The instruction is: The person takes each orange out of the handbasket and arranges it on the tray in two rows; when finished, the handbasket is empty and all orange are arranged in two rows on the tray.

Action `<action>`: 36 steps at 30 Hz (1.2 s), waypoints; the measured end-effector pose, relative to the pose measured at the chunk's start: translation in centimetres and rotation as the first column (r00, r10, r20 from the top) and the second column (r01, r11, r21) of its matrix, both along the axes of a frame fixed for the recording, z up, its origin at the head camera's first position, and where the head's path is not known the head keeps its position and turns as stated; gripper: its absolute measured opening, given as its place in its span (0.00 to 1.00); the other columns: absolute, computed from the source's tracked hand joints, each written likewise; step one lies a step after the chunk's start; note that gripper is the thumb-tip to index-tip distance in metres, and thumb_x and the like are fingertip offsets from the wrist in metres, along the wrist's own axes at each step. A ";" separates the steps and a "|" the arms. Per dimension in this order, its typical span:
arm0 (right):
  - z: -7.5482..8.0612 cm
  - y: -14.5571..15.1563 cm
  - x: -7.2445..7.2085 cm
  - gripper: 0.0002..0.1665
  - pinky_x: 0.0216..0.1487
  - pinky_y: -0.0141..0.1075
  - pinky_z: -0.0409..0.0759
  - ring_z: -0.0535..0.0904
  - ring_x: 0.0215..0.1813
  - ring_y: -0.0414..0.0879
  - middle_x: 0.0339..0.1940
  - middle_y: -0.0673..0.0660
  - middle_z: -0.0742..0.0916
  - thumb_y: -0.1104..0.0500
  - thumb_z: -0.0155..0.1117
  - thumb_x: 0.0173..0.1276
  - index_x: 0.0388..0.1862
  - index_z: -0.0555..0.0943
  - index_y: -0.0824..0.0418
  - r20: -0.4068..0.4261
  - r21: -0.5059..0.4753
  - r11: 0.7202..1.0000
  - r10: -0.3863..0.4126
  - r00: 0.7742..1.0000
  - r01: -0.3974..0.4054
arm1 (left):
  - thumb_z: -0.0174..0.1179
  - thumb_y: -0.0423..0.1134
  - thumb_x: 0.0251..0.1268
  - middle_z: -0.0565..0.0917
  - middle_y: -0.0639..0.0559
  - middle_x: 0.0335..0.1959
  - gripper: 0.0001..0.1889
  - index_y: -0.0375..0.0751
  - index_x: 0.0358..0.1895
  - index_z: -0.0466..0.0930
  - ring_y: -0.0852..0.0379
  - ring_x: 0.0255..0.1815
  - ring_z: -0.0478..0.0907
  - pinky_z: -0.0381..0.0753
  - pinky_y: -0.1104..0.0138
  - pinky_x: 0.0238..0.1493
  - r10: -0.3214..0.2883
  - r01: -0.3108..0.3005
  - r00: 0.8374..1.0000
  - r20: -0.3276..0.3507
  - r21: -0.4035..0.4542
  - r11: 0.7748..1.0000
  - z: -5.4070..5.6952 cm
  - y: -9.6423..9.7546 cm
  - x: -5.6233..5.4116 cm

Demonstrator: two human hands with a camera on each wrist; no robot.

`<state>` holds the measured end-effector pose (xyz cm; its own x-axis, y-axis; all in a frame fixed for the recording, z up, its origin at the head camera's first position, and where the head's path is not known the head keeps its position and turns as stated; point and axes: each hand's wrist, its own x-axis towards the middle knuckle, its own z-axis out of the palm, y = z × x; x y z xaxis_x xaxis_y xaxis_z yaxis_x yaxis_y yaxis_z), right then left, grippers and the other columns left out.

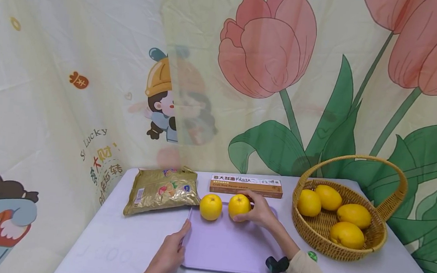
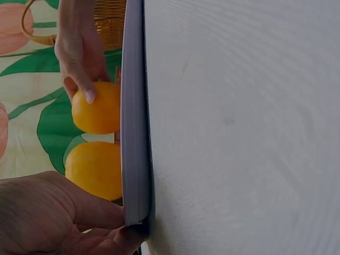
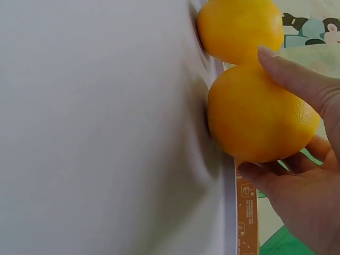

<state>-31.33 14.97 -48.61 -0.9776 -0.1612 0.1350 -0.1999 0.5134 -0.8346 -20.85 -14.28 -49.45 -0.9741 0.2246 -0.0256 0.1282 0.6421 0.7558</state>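
Note:
My right hand (image 1: 260, 211) grips a round yellow-orange orange (image 1: 238, 208) between thumb and fingers, at the far edge of a lilac tray (image 1: 229, 247). A second orange (image 1: 210, 207) sits just left of it on the tray's far left corner. In the right wrist view, my thumb lies along the upper side of the held orange (image 3: 260, 114), with fingers on its lower side. My left hand (image 1: 167, 251) pinches the tray's left edge. The left wrist view shows the thumb at the tray's rim (image 2: 134, 159) and the other fingers partly hidden beneath it.
A wicker basket (image 1: 319, 241) with a tall handle stands on the right, holding several yellow fruits (image 1: 353, 215). Behind the tray lies a pasta box (image 1: 246, 187); a gold snack bag (image 1: 161, 194) is at the back left. A printed curtain (image 1: 193, 67) hangs behind the table.

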 end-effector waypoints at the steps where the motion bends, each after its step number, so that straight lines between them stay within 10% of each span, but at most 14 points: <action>1: 0.0 0.0 0.0 0.49 0.69 0.59 0.85 0.84 0.59 0.56 0.61 0.58 0.88 0.63 0.94 0.45 0.68 0.82 0.62 0.004 -0.003 1.000 0.001 1.000 -0.001 | 0.56 0.13 0.61 0.62 0.25 0.82 0.38 0.20 0.79 0.62 0.25 0.80 0.63 0.65 0.38 0.78 -0.002 0.002 1.000 -0.002 0.001 1.000 0.0 0.0 0.0; 36: -0.6 0.4 0.8 0.49 0.69 0.60 0.85 0.85 0.61 0.59 0.62 0.59 0.88 0.62 0.94 0.45 0.69 0.82 0.60 0.013 0.000 1.000 0.015 1.000 -0.015 | 0.56 0.13 0.60 0.62 0.25 0.81 0.38 0.19 0.78 0.63 0.26 0.80 0.64 0.65 0.39 0.77 -0.007 0.007 1.000 -0.030 -0.002 1.000 -0.1 0.1 0.0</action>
<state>-30.55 15.35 -49.21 -0.9768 -0.1755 0.1224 -0.1966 0.5102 -0.8373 -20.85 -14.22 -49.51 -0.9728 0.2315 0.0032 0.1554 0.6424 0.7505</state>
